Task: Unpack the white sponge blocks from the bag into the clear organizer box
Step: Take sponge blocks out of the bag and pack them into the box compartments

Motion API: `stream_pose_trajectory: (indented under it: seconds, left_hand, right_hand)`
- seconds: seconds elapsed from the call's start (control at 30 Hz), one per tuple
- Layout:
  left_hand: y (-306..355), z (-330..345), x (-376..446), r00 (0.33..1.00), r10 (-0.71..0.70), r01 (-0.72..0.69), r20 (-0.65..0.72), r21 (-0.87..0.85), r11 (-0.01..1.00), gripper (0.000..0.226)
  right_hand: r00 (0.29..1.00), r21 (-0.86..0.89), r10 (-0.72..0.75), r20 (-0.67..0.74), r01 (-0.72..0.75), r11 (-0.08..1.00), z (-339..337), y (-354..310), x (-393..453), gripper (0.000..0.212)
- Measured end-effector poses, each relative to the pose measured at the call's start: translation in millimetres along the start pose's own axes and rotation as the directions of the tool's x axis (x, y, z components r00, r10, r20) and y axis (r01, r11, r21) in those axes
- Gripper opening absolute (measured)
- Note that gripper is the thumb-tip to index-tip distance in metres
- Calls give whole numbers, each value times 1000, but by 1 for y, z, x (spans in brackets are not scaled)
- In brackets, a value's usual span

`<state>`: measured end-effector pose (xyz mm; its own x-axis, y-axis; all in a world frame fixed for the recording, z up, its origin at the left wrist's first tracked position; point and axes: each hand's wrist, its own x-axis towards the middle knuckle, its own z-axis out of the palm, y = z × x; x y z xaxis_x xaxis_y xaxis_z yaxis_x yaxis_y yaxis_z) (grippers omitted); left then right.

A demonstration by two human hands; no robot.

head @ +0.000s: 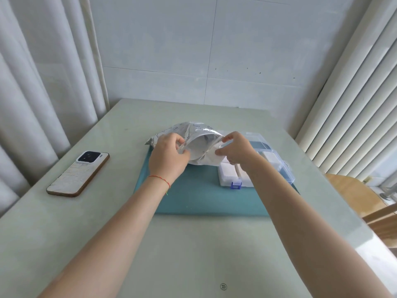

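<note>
A silvery foil bag (200,145) lies on the teal mat (199,194), its mouth turned toward me and held open. My left hand (168,155) pinches the left edge of the mouth. My right hand (237,148) pinches the right edge. The bag's inside looks grey, and I cannot make out any blocks in it. To the right stands the clear organizer box (268,164) with its lid open and a blue latch (235,185) at the front. White sponge blocks (227,171) fill its near compartments, partly hidden by my right wrist.
A phone (78,173) lies face down on the pale green table (193,254) to the left. Curtains hang on the left, a ribbed white wall stands on the right, and a wooden chair (354,194) sits beyond the table's right edge.
</note>
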<state>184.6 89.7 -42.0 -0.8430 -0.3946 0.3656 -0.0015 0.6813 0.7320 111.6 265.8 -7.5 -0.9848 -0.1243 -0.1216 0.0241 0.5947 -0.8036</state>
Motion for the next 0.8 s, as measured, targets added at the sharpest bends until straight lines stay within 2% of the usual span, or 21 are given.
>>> stream_pose_trajectory:
  seconds: [0.17,0.27,0.37,0.43,0.53,0.7,0.8]
  left_hand:
    - [16,8,-10,998,30,-29,57,-26,999,5]
    - [25,19,-18,990,59,-61,131,12,998,14]
    - [31,29,-19,964,17,-28,265,38,999,10]
    - [35,35,-19,944,-1,-28,330,83,996,23]
    - [38,42,-18,936,6,-45,351,102,994,35]
    - [42,50,-13,922,-18,-25,386,105,994,36]
    - [43,52,-12,913,-18,-27,407,104,994,36]
  right_hand:
    - [999,162,17,42,-24,987,-16,13,-4,46]
    - [997,151,40,73,-51,987,-20,24,-2,50]
    - [994,131,55,96,-67,989,-22,31,1,51]
    - [993,123,49,105,-61,991,-23,35,3,50]
    - [995,121,23,102,-35,992,-22,38,5,49]
    - [997,111,5,79,-14,994,-22,34,0,38]
    - [1000,117,-9,30,5,993,-14,31,2,39]
